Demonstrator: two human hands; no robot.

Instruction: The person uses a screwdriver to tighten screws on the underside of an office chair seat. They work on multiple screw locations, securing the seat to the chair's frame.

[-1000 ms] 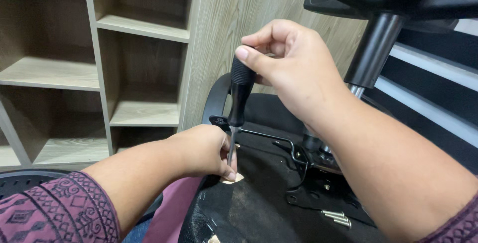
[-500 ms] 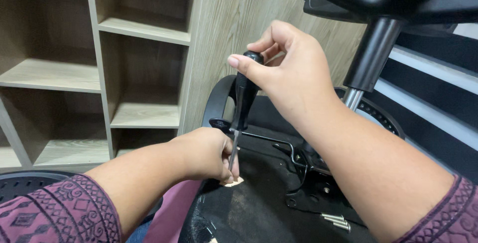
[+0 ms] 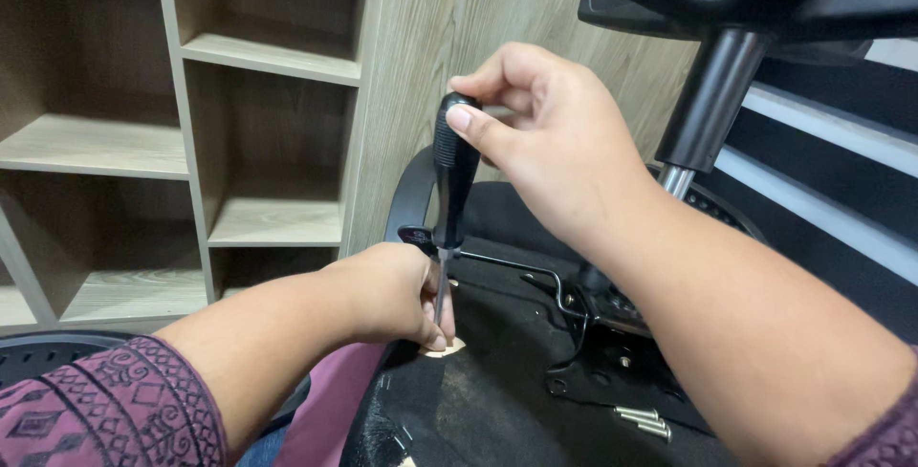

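One head-worn camera looked down and forward from just above the person's arms, very close to the work. Beyond the fingers (image 3: 497, 94) of the right hand (image 3: 564, 142) stood a wooden shelf unit (image 3: 268, 56); below them lay the black underside of a chair seat (image 3: 497, 390). Both forearms entered from the bottom edge. No second view shared the scene.

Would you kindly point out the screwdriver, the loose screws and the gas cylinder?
screwdriver (image 3: 453, 175), head view, on its black handle.
loose screws (image 3: 643, 419), head view, on the silver shanks.
gas cylinder (image 3: 712, 99), head view, on its black tube.
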